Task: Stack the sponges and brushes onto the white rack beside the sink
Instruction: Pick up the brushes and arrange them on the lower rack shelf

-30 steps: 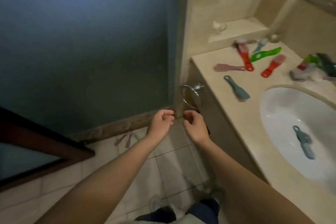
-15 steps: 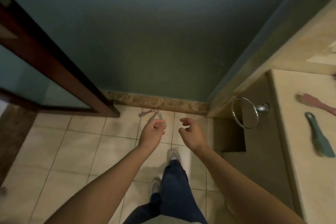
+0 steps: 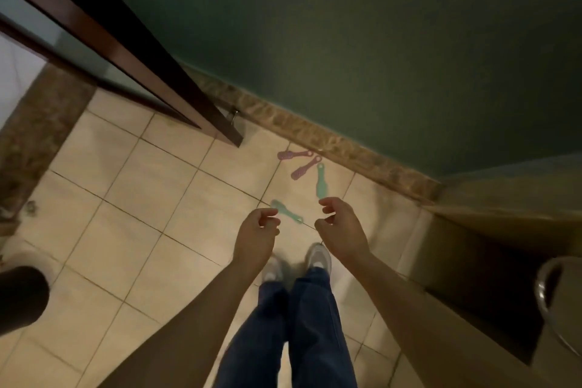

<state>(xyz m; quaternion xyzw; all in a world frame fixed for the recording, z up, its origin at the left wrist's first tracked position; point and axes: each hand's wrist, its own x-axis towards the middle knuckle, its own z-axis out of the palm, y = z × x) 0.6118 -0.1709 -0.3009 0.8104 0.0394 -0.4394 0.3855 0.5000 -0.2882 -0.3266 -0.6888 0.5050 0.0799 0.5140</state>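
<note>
Several small brushes lie on the tiled floor near the wall base: a pink brush (image 3: 294, 155), a second pink brush (image 3: 306, 167) beside it, a green brush (image 3: 322, 182) pointing toward me, and another green brush (image 3: 286, 211) just beyond my hands. My left hand (image 3: 256, 238) and my right hand (image 3: 341, 228) hang side by side above the floor, fingers loosely curled, holding nothing. The white rack and the sink are out of view.
A dark wooden door (image 3: 132, 50) stands open at the left. The green wall (image 3: 378, 41) with a brown skirting (image 3: 330, 142) runs behind the brushes. The vanity side and a chrome towel ring (image 3: 546, 293) are at right. My shoes (image 3: 319, 257) stand below.
My view has swung from the counter and sink down to the floor. Both hands stay empty and close together, now above the floor brushes, which look nearer.
</note>
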